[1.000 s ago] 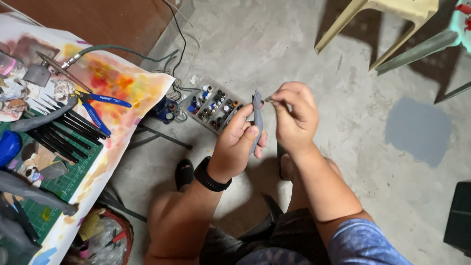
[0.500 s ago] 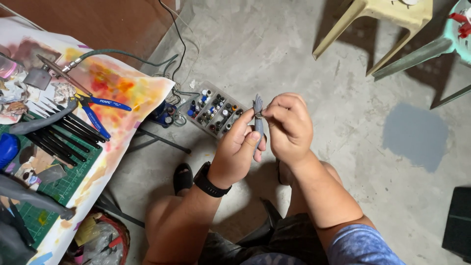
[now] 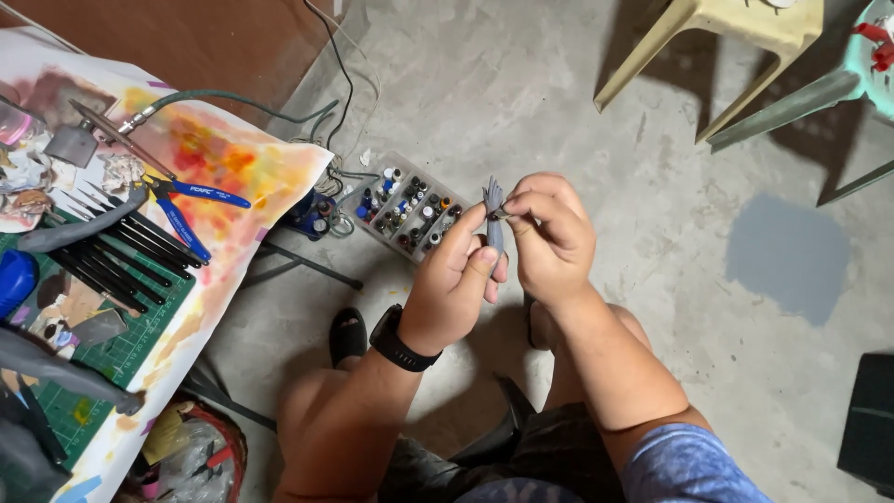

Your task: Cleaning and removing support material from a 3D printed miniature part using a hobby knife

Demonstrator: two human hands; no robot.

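My left hand (image 3: 453,287), with a black watch on its wrist, holds a small grey figurine part (image 3: 493,216) upright between thumb and fingers. My right hand (image 3: 551,233) pinches the upper end of that same grey part with thumb and forefinger. Both hands are held over the concrete floor, in front of my knees. Just beyond them on the floor lies a tray of small paint bottles (image 3: 406,207).
At the left stands a table with a paint-stained sheet (image 3: 223,154), a green cutting mat (image 3: 112,345), blue-handled pliers (image 3: 182,205), black tools, grey model parts and an airbrush hose. Plastic chair legs (image 3: 708,37) stand at the top right. A bin (image 3: 200,456) sits under the table.
The hands have drawn slightly closer together and lower in view. The right hand's fingers have closed onto the upper end of the grey part.
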